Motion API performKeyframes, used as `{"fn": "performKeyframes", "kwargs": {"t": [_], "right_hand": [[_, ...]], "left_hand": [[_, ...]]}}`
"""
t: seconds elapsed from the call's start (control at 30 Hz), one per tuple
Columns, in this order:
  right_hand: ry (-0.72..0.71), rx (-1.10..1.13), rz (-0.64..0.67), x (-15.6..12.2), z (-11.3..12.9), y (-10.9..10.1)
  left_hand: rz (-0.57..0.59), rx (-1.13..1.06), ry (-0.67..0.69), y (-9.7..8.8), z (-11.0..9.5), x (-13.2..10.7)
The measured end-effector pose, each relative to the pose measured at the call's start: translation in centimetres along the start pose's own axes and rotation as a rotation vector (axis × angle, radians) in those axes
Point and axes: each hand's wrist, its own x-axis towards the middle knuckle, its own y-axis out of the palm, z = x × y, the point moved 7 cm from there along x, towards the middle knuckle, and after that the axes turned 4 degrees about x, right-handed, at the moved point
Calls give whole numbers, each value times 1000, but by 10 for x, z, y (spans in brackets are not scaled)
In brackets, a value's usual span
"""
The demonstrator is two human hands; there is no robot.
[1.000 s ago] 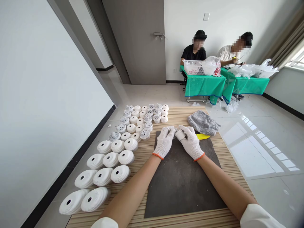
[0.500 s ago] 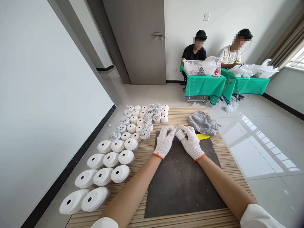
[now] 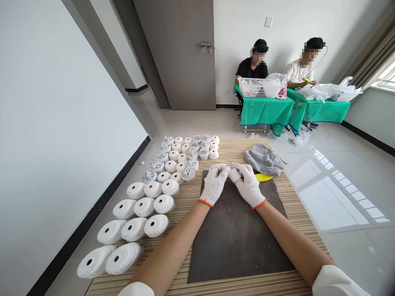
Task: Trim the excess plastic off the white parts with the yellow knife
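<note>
My left hand [image 3: 214, 183] and my right hand [image 3: 248, 184], both in white knit gloves with orange cuffs, are closed together around a small white round part [image 3: 235, 175]. They hold it just above the far end of a dark grey mat [image 3: 234, 238] on the striped wooden table [image 3: 293, 213]. Most of the part is hidden by my fingers.
Rows of several white round housings [image 3: 145, 207] and smaller white parts [image 3: 185, 154] fill the table's left side. A grey cloth [image 3: 263, 159] and a yellow piece [image 3: 263, 177] lie beyond the mat. Two other people sit at green-covered tables [image 3: 265, 109] by the far wall.
My hands and the part stay almost still. The person at the far right table has shifted a little.
</note>
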Motion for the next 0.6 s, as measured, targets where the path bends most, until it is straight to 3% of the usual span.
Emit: {"fn": "performKeyframes", "kwargs": {"t": [0.6], "right_hand": [[-31,31,-14,0,1,-1]], "left_hand": [[27,-45,-15,3,1,0]]}}
